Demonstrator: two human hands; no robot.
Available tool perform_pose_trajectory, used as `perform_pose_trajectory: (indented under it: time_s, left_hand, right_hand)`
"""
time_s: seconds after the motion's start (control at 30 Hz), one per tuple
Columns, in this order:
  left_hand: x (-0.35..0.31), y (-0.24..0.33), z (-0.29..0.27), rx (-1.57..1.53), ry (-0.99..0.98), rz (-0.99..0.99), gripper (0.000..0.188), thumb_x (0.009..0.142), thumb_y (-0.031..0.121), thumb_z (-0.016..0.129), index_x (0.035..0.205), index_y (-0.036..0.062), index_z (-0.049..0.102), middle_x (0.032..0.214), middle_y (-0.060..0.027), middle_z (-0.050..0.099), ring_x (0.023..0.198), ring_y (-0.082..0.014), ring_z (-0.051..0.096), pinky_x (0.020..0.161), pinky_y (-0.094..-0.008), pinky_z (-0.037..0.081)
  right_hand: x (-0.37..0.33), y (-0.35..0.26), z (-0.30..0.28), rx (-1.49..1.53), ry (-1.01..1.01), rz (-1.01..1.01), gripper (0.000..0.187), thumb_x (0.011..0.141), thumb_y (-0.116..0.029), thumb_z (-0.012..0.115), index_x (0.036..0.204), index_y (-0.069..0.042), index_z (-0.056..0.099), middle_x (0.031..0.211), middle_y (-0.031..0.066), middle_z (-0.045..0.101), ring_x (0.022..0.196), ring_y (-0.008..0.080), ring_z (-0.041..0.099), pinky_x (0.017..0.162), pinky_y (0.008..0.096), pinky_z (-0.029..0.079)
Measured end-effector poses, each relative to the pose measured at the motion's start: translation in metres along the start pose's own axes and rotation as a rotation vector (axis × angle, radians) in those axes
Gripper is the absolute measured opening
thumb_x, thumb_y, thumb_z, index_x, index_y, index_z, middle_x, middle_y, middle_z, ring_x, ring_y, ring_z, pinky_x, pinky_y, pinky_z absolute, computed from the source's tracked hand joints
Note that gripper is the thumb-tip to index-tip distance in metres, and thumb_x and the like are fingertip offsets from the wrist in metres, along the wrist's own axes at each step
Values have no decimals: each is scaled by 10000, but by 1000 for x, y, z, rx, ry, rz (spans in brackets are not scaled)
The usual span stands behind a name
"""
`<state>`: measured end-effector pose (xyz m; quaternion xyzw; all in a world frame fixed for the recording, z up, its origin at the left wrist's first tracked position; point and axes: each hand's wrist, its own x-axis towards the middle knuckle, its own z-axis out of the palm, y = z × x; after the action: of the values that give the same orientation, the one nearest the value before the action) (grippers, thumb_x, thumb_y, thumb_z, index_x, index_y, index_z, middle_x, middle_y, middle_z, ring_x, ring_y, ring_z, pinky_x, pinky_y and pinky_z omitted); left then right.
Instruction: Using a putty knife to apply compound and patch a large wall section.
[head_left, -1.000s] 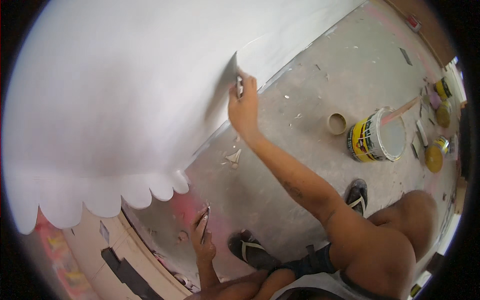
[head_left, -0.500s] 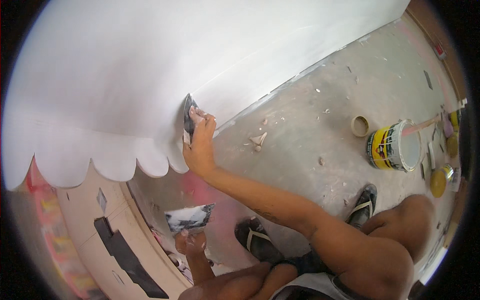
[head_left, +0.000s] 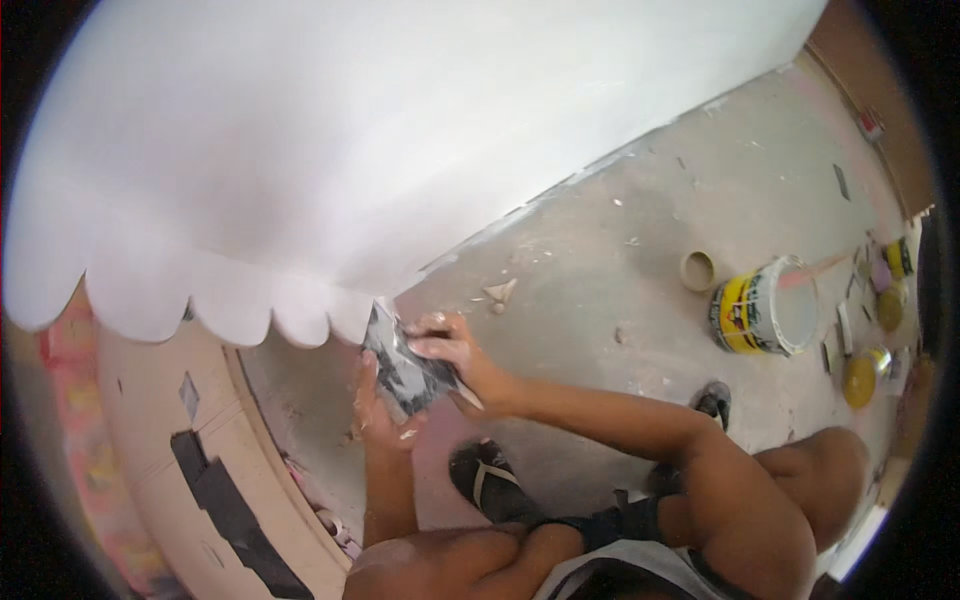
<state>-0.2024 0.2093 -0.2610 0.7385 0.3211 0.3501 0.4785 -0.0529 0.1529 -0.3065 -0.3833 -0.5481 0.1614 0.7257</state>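
My left hand [head_left: 384,412] grips a flat, dark spreader blade [head_left: 396,362] smeared with white putty, held low beside the white panel [head_left: 300,150]. My right hand [head_left: 455,352] has come against that blade, its fingers closed round a second spreader, whose pale edge [head_left: 470,396] shows below the palm. The two blades overlap, so where one ends is hard to tell. White putty marks the fingers of both hands. Just above the blades ends the panel's scalloped edge [head_left: 300,330].
A bucket [head_left: 745,312] with a stick across its mouth stands at the right, near a tape roll [head_left: 697,270]. Putty crumbs [head_left: 500,290] dot the grey floor. My sandalled feet [head_left: 490,480] are below. A pale board [head_left: 150,440] with dark patches lies left.
My right hand has left the white panel and come down to my left hand with its spreader. The left hand has risen slightly, and the two blades now meet.
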Motion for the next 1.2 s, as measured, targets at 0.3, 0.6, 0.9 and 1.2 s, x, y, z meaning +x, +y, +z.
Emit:
perform_pose_trajectory:
  time_s: [0.3, 0.6, 0.9, 1.2]
  left_hand:
    - [-44, -80, -30, 287, -41, 34, 518, 985, 385, 538, 1325, 0, 474, 1193, -176, 584, 1019, -278, 632, 772, -412, 587]
    - [-85, -115, -48, -555, 168, -612, 566, 989, 451, 509, 1380, 47, 440, 1238, -144, 594, 1074, -338, 631, 801, -494, 581]
    - [-81, -80, -40, -340, -11, -472, 633, 975, 457, 541, 1425, 34, 402, 1334, -187, 535, 1121, -348, 614, 792, -487, 601]
    - [-80, -48, -17, -841, 262, -526, 588, 1027, 430, 457, 1416, -6, 392, 1283, -185, 570, 1102, -344, 626, 810, -475, 594]
  right_hand:
    - [90, 71, -229, -677, 583, 148, 653, 791, 185, 418, 1413, -13, 436, 1239, 178, 485, 1138, 290, 478, 1013, 397, 400]
    - [143, 76, -258, -701, 843, 120, 624, 808, 140, 409, 1401, -37, 491, 1238, 195, 501, 1200, 340, 493, 1060, 389, 386]
    - [106, 83, -83, -594, 697, 154, 649, 839, 148, 512, 1440, -94, 470, 1361, 211, 387, 1288, 386, 393, 1103, 438, 360]
    - [79, 90, 10, -532, 481, 194, 758, 716, 142, 633, 1416, -118, 501, 1365, 192, 383, 1278, 393, 356, 1085, 457, 351]
